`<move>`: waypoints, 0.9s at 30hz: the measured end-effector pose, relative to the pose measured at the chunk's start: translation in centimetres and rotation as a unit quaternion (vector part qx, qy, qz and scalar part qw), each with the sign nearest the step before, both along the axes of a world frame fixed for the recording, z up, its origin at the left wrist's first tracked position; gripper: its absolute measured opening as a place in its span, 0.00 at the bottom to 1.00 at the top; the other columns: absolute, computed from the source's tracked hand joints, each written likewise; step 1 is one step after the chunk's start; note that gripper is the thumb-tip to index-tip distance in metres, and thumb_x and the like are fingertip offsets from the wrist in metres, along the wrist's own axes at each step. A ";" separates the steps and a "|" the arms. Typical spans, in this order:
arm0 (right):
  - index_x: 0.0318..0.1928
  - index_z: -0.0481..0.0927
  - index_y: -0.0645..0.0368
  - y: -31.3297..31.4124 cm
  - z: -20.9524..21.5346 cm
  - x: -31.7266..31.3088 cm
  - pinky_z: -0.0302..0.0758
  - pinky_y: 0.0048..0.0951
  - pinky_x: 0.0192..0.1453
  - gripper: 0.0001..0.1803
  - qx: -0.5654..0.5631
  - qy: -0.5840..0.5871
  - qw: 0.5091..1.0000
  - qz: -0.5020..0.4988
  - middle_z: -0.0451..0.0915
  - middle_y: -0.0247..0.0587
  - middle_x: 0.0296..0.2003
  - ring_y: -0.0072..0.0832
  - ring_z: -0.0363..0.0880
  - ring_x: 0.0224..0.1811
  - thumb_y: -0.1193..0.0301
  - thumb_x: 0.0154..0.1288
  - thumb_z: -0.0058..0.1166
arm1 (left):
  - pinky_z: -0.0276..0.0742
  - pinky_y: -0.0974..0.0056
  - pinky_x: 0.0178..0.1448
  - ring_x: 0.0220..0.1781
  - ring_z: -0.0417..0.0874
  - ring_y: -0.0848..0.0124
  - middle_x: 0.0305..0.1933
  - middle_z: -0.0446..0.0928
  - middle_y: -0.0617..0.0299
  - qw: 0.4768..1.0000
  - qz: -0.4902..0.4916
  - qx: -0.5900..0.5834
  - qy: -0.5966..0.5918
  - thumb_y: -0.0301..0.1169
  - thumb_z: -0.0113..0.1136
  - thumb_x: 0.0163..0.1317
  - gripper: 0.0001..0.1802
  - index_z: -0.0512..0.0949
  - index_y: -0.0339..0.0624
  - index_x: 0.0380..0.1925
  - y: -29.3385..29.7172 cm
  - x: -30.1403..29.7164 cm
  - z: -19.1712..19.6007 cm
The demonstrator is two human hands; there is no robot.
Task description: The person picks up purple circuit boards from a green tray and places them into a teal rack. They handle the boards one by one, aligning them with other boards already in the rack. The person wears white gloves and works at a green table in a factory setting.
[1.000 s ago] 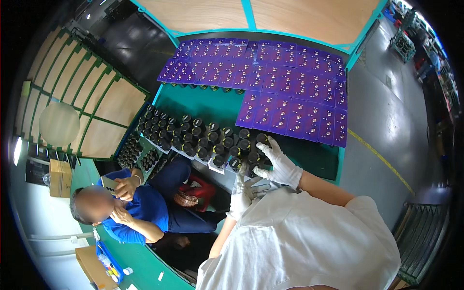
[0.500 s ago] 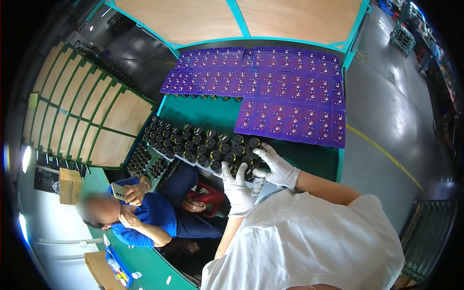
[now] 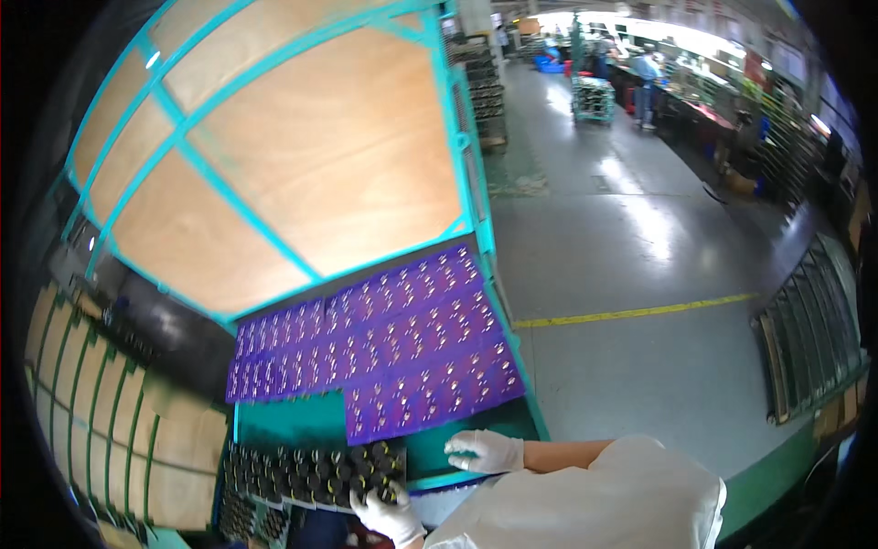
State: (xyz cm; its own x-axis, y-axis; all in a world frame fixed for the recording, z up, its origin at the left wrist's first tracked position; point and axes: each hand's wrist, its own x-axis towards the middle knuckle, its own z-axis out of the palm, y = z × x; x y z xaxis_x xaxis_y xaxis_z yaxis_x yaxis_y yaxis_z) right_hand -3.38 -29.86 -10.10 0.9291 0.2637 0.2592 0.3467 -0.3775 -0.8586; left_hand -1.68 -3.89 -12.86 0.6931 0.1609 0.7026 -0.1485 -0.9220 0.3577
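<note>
Rows of black, round-topped cylindrical parts [image 3: 315, 476] with yellow marks stand on light-coloured sheets at the near left of a green cart. At their near right end my white-gloved left hand [image 3: 389, 518] rests its spread fingertips against the nearest parts; no grip on one shows. My right hand [image 3: 485, 452], also gloved, hovers near the cart's front right, fingers apart and slightly bent, holding nothing visible. Beyond both hands, purple panels [image 3: 412, 343] dotted with small shiny fittings lie in rows on the cart.
A tall wooden board in a teal frame [image 3: 347, 156] rises behind the cart [image 3: 283, 423]. Slatted wooden racks [image 3: 101, 412] stand at left, a dark rack [image 3: 809, 334] at right. A yellow line [image 3: 631, 311] crosses the grey floor. A distant person [image 3: 646, 78] stands by benches.
The view has swung right and up, and the seated person in blue has mostly left it. My right hand has moved off the black parts; my left stays at them.
</note>
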 end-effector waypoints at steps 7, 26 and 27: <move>0.46 0.79 0.62 -3.4 0.9 -1.5 0.77 0.39 0.49 0.14 0.007 -0.037 0.999 -0.025 0.81 0.49 0.43 0.43 0.81 0.45 0.65 0.65 0.57 | 0.77 0.45 0.50 0.49 0.78 0.40 0.52 0.74 0.34 1.000 0.003 -0.022 0.006 0.36 0.67 0.49 0.15 0.79 0.38 0.33 -0.4 -1.8 3.0; 0.40 0.79 0.66 -6.2 -2.1 -2.0 0.80 0.33 0.46 0.07 0.020 0.010 0.999 0.044 0.82 0.50 0.41 0.37 0.83 0.43 0.81 0.60 0.55 | 0.70 0.53 0.57 0.48 0.77 0.54 0.37 0.79 0.55 0.987 -0.078 -0.106 0.088 0.38 0.72 0.39 0.12 0.80 0.46 0.20 0.4 -3.0 6.7; 0.38 0.79 0.66 -6.5 -2.5 -1.9 0.79 0.38 0.47 0.05 0.019 -0.006 0.999 0.030 0.82 0.53 0.40 0.44 0.82 0.44 0.81 0.60 0.54 | 0.72 0.55 0.56 0.48 0.77 0.54 0.38 0.78 0.54 0.981 -0.111 -0.130 0.089 0.38 0.73 0.38 0.13 0.79 0.45 0.20 0.8 -3.1 8.4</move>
State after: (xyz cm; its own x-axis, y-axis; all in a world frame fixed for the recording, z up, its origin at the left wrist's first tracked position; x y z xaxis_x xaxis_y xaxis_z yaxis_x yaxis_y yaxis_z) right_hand -5.24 -36.37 -12.58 0.9092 0.3079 0.2804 0.3770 -0.3227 -0.8682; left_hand -4.74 -3.11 -4.45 0.8395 0.1487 0.5226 -0.2499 -0.7483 0.6144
